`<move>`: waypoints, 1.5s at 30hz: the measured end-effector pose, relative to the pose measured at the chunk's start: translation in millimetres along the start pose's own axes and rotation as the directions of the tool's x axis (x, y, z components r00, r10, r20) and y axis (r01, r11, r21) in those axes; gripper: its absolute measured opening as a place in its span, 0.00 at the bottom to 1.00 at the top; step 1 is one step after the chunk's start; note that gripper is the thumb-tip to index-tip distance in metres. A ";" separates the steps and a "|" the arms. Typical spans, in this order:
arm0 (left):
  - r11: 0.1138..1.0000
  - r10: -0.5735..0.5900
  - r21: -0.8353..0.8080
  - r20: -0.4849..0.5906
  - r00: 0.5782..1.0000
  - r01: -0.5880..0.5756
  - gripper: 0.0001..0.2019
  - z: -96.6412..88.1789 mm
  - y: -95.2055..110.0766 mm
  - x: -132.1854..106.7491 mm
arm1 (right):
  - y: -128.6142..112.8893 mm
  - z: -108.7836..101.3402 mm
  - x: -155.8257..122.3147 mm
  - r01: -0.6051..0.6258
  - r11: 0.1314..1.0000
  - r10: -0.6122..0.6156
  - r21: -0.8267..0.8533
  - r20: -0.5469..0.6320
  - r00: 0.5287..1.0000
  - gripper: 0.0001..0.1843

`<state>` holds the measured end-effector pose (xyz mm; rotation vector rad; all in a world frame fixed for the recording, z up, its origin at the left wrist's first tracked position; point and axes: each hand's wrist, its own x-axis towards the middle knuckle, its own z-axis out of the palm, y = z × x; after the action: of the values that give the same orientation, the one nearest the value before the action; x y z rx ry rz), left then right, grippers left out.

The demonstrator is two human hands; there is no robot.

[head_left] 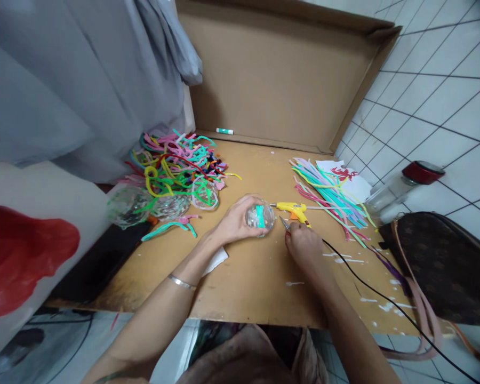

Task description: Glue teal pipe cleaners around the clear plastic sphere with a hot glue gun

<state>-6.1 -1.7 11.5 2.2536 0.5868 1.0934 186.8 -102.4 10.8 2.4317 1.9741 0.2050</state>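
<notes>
At the centre of the frame, the left hand (236,218) curls its fingers around a clear plastic ball (260,217) with green inside. Just right of it, the right hand (304,245) pinches small pliers (285,224), their tips near the ball. A yellow glue gun (294,209) lies just behind.

A glue gun (294,209) lies between a tangled pipe-cleaner heap (176,165), left, and straight pipe cleaners (332,197), right, apparently on paper (354,184).
</notes>
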 end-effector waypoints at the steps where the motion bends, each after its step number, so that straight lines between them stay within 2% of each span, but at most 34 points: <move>1: 1.000 -0.002 -0.003 0.000 1.000 0.002 0.30 0.0 0.9 0.3 | 2.5 0.4 -1.1 -0.009 0.998 0.013 0.064 -0.050 0.999 0.11; 4: 1.000 -0.011 -0.008 0.001 1.000 0.011 0.29 0.4 2.5 1.2 | 10.8 1.5 -7.6 0.064 0.927 0.038 0.370 -0.262 0.964 0.12; 7: 1.000 -0.011 -0.014 -0.003 1.000 0.011 0.29 0.8 2.3 1.3 | 14.6 0.3 -13.2 0.246 0.746 0.050 0.619 -0.421 0.905 0.14; 9: 1.000 -0.004 -0.021 -0.006 1.000 0.004 0.29 0.9 1.7 0.9 | 13.2 -0.9 -13.5 0.313 0.679 0.048 0.664 -0.466 0.883 0.13; 13: 0.999 -0.001 -0.041 -0.014 1.000 0.000 0.29 0.7 1.5 0.2 | 7.6 1.0 -10.7 0.387 0.658 -0.041 0.646 -0.482 0.875 0.10; 15: 0.999 -0.004 -0.041 -0.011 1.000 0.004 0.29 0.3 2.1 0.3 | 6.7 2.0 -14.0 0.412 0.667 -0.130 0.621 -0.448 0.885 0.10; 18: 0.999 -0.009 -0.032 -0.004 1.000 0.009 0.29 -0.8 3.8 0.8 | 7.3 -1.5 -27.7 0.451 0.688 -0.317 0.568 -0.323 0.892 0.10; 21: 1.000 -0.005 -0.027 0.003 1.000 0.005 0.29 -2.0 5.1 1.4 | 6.0 -7.6 -42.8 0.503 0.743 -0.481 0.442 -0.170 0.860 0.14; 23: 1.000 -0.001 -0.025 0.011 1.000 0.002 0.29 -2.3 5.0 1.4 | 3.1 -8.7 -48.3 0.532 0.796 -0.523 0.288 -0.116 0.844 0.19; 26: 1.000 0.003 -0.028 0.002 1.000 -0.003 0.29 -1.6 3.5 1.1 | -1.1 -5.1 -48.9 0.539 0.836 -0.531 0.102 -0.098 0.842 0.20; 28: 1.000 -0.001 -0.027 -0.006 1.000 0.001 0.29 -0.6 2.3 0.7 | -0.4 -2.9 -47.7 0.532 0.841 -0.522 0.099 -0.108 0.846 0.19; 31: 1.000 -0.011 -0.022 -0.002 1.000 0.011 0.30 0.5 1.4 0.5 | 7.2 -5.6 -47.8 0.499 0.820 -0.461 0.280 -0.193 0.866 0.18; 34: 1.000 -0.012 -0.020 0.006 1.000 0.012 0.30 0.8 1.4 0.6 | 16.7 -14.5 -47.7 0.438 0.752 -0.339 0.493 -0.281 0.898 0.15; 37: 1.000 -0.007 -0.018 0.008 1.000 0.007 0.29 0.6 1.8 0.8 | 20.2 -22.5 -43.0 0.408 0.709 -0.287 0.576 -0.292 0.912 0.15; 39: 1.000 -0.011 -0.020 0.010 1.000 0.012 0.29 0.3 2.5 0.7 | 18.8 -25.4 -36.9 0.419 0.753 -0.308 0.507 -0.291 0.906 0.17; 41: 0.999 -0.021 -0.028 0.015 1.000 0.021 0.28 0.0 3.4 0.6 | 16.0 -27.3 -28.3 0.421 0.842 -0.321 0.336 -0.315 0.893 0.21; 43: 0.999 -0.025 -0.037 0.018 1.000 0.026 0.28 -0.2 4.2 0.4 | 13.1 -28.9 -17.3 0.388 0.909 -0.308 0.154 -0.380 0.872 0.23; 45: 0.999 -0.017 -0.043 0.014 1.000 0.017 0.28 -0.3 4.5 0.3 | 10.7 -30.5 -5.0 0.347 0.937 -0.289 0.045 -0.463 0.838 0.22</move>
<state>-5.5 -4.7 14.7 2.2131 0.5705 1.0718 193.1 -111.9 41.5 2.2175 2.6222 0.7182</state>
